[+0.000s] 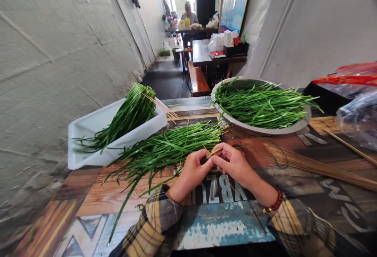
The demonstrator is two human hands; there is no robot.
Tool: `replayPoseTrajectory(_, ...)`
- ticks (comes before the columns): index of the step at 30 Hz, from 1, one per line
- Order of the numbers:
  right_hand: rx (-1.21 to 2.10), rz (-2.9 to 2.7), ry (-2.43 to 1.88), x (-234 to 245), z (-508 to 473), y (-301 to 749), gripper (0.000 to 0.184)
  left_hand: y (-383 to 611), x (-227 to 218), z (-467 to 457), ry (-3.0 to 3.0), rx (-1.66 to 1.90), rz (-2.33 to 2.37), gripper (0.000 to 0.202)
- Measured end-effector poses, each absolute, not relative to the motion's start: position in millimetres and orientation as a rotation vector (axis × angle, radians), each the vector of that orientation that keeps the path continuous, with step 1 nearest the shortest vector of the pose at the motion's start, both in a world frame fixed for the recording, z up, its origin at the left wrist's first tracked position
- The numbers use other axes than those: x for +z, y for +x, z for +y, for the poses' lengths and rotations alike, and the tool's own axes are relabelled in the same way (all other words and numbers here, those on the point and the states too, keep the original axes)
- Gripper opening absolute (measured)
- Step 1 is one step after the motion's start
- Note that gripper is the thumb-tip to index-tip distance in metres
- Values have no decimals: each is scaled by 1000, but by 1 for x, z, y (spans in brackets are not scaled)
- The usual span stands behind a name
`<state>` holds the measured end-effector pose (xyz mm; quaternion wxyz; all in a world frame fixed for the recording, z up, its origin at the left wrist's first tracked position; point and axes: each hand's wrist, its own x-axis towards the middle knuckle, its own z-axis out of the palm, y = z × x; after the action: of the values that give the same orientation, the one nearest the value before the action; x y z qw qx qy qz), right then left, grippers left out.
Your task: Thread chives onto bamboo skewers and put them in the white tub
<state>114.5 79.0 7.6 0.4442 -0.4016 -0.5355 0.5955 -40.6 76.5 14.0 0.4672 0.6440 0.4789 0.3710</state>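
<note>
My left hand (194,170) and my right hand (235,164) meet over the table, fingertips pinched together. Between them is the pale end of a garlic chive (215,152). The thin tip of a bamboo skewer (204,147) shows by my left fingers; which hand grips it is hidden. Just beyond my hands lies a loose pile of garlic chives (173,143), pale ends to the right. A long green blade trails below my left wrist toward the near left.
On the left, a white plastic tray (118,149) holds skewered chives (132,112). A metal basin (256,129) of loose chives stands at the back right. Several bamboo skewers (318,164) lie right, near plastic bags (361,115). Beyond are another table (203,49), a bench (198,78) and a seated person.
</note>
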Motion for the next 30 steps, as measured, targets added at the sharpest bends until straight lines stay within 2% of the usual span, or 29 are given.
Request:
replayPoseTrajectory(5, 1632, -1244, -945, 8, 79, 114, 35, -43, 14, 79, 1661, 884, 1152, 24)
replayPoseTrajectory(12, 1625, -1277, -1004, 8, 79, 117, 35, -44, 14, 77, 1942, 919, 1260, 16)
replayPoseTrajectory(18, 1711, -1117, -1030, 9, 79, 117, 46, -46, 20, 76, 2074, 776, 1065, 23)
replayPoseTrajectory(30, 1580, -1138, -1226, -9, 76, 120, 38, -39, 20, 59, 2553, 436, 1378, 30)
